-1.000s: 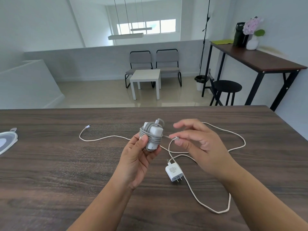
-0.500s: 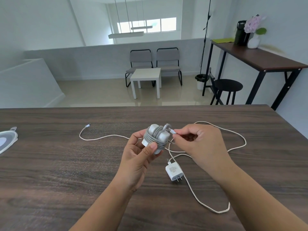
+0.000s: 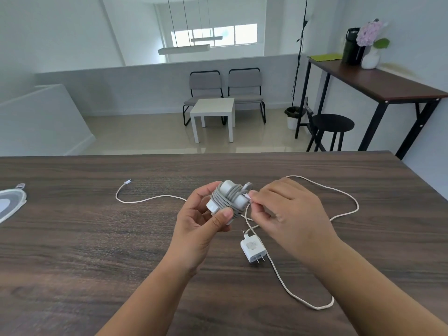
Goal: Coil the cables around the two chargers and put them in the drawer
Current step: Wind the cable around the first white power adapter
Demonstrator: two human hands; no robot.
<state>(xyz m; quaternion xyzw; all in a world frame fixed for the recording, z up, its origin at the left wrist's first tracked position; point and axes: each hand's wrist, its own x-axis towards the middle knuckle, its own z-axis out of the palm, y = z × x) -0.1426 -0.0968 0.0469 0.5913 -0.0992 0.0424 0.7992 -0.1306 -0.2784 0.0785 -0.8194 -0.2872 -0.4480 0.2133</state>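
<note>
Holding the first charger (image 3: 226,202) above the table (image 3: 72,238), the left hand (image 3: 201,226) is gripping it with the thumb pressed on the near side and the fingers curled behind. A grey cable (image 3: 224,198) is lying coiled in several turns around this charger's white body. Just beside it, the right hand (image 3: 288,214) is pinching the free end of that cable (image 3: 247,195) between thumb and forefinger, right against the coil's right edge, with the other fingers loosely bent.

Below the two hands and a little nearer the person, the second charger (image 3: 253,248) is lying flat on the table, its prongs pointing toward the person. Its white cable (image 3: 349,202) is lying loose, uncoiled, looping out to the right of the right hand and back under the right forearm. Another stretch is running out to the left of the left hand, ending in a small plug (image 3: 127,182) well apart from both hands. Far off to the left, at the table's edge, a flat grey and white object (image 3: 9,204) is lying.
</note>
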